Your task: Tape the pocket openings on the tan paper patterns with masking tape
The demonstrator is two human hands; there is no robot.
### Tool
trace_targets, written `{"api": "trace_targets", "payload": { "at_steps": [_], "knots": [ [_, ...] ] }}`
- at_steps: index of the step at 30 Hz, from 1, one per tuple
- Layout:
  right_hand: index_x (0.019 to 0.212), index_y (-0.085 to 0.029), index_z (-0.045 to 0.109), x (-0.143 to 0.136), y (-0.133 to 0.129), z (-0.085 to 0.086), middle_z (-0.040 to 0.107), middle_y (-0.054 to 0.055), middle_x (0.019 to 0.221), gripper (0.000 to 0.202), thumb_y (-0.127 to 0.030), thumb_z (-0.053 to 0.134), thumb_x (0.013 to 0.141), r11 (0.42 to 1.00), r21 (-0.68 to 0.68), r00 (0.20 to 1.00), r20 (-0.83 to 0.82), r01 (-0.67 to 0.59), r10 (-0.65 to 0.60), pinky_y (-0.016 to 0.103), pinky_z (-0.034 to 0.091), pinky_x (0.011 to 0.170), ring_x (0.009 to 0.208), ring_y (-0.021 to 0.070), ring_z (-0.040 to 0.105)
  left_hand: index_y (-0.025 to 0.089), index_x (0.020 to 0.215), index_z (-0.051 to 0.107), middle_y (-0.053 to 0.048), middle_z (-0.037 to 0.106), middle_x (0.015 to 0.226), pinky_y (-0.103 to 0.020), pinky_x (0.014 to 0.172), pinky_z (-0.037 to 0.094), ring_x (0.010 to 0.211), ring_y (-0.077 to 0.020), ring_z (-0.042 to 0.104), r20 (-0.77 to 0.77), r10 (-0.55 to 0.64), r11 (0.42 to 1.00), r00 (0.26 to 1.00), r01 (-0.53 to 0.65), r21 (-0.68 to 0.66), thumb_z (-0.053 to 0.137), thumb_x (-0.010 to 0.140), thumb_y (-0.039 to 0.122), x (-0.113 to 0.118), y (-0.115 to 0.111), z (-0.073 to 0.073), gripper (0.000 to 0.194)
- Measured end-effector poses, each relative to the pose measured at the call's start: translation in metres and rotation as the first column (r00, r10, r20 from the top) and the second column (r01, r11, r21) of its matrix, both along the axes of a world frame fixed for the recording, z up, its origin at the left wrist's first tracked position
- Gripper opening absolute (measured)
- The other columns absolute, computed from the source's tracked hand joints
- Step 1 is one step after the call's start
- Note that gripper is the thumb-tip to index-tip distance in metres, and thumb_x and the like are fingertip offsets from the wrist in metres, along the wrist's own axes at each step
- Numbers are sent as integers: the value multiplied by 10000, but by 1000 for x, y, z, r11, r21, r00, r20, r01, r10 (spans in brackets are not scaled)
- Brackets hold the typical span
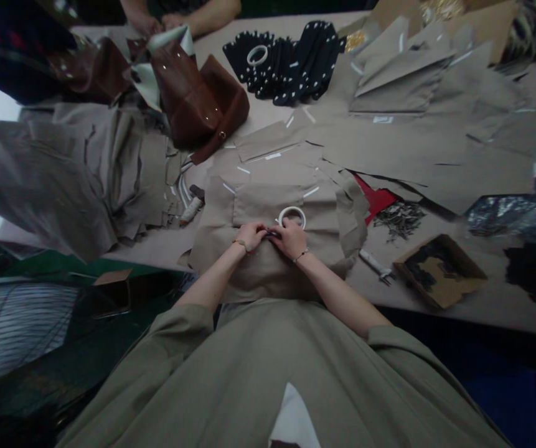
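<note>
My left hand (250, 236) and my right hand (292, 241) meet over a grey-brown fabric panel (258, 274) at the table's near edge. Both have their fingers pinched together around a small dark piece (273, 234), too small to make out. A white roll of tape (292, 209) is right at my right hand, its ring showing just beyond the fingers; whether the hand grips it, I cannot tell. Short white tape strips (311, 192) stick to the fabric beyond my hands.
Left lie stacked grey-brown fabric (99, 155) and a pale bottle-like tool (191, 210). Beyond are a brown leather bag (188, 87), another person's hands (155, 23) and dotted black pieces (305, 68). Right are metal bits (401, 219), a pen-like tool (375, 264) and a cardboard box (468, 277).
</note>
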State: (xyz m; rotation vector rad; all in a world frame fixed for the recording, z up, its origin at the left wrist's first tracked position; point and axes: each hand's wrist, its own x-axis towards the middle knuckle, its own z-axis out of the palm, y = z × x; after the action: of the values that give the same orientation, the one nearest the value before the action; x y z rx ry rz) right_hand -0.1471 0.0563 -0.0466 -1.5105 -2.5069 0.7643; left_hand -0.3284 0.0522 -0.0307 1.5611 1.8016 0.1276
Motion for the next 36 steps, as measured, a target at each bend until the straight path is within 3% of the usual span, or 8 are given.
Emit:
{"api": "trace_targets", "payload": {
  "at_steps": [7, 12, 27, 36],
  "knots": [
    [1174, -297, 782, -3, -2, -5, 591, 112, 1130, 366, -515, 548, 995, 998, -18, 998, -25, 59, -59, 317, 368, 798, 993, 242, 525, 213, 1015, 789, -50, 786, 960, -321, 914, 527, 914, -219, 701, 18, -16, 999, 1000, 15, 32, 700, 825, 199, -5, -9, -6, 210],
    [1176, -291, 782, -5, -2, -4, 590, 118, 1144, 396, -532, 519, 1005, 997, -34, 998, -14, 62, -63, 320, 379, 803, 996, 245, 529, 211, 968, 787, -55, 785, 974, -308, 898, 516, 932, -214, 698, -11, 44, 995, 999, -43, 89, 664, 878, 255, -2, -16, -10, 159],
    [1140, -281, 795, -8, -4, -6, 590, 114, 1110, 367, -522, 571, 979, 995, -38, 995, -12, 95, -95, 323, 393, 793, 994, 249, 532, 182, 932, 767, -39, 776, 892, -284, 807, 534, 815, -174, 682, 147, 220, 971, 964, -232, 65, 699, 837, 272, -7, -27, -25, 147],
    [1141, -284, 796, -8, -1, -4, 579, 116, 1138, 328, -489, 621, 956, 996, -53, 997, 13, 76, -75, 324, 404, 808, 1014, 248, 528, 184, 1008, 754, -29, 775, 906, -273, 807, 542, 808, -160, 685, 202, 177, 978, 963, -196, 77, 731, 813, 240, -15, -28, -27, 204]
  ]
}}
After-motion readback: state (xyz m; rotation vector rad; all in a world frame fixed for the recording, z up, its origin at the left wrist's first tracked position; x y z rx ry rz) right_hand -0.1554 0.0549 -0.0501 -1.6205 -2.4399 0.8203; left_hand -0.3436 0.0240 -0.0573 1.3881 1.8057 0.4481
